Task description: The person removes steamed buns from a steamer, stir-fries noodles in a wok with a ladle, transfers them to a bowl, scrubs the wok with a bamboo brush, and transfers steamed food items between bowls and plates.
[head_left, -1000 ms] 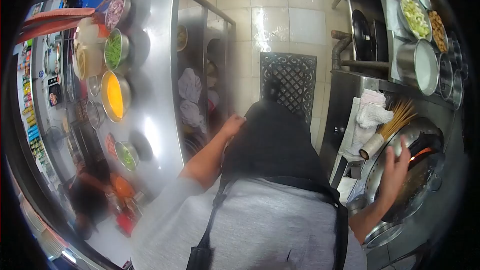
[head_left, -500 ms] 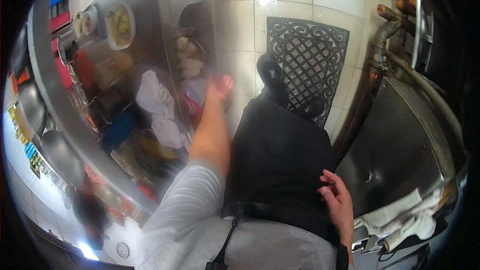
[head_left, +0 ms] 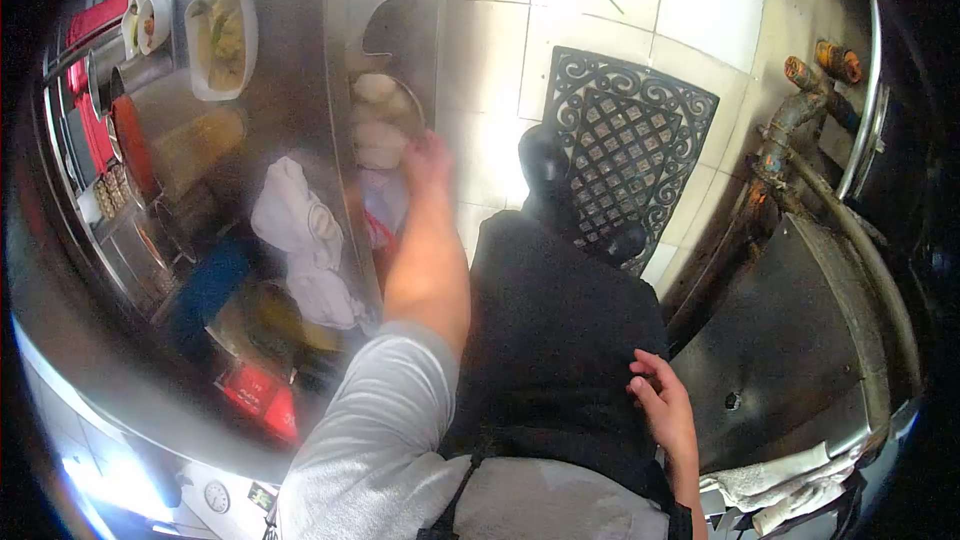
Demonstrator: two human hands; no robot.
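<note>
My left hand reaches out to the lower shelf under the steel counter. It is at the near edge of a round bowl that holds pale, rounded lumps of a kind I cannot make out. Its fingers are blurred, so I cannot tell whether they grip anything. Just below lies a whitish plastic bag with a red part. My right hand hangs beside my black apron, fingers loosely bent and apart, with nothing in it.
On the steel counter are a white dish of food, a crumpled white cloth and a red packet. A black mat lies on the tiled floor. Rusty pipes and a dark metal panel stand at right.
My left hand has moved slightly left, closer to the bowl of pale lumps. My right hand stays by the apron, and the camera view has shifted a little.
</note>
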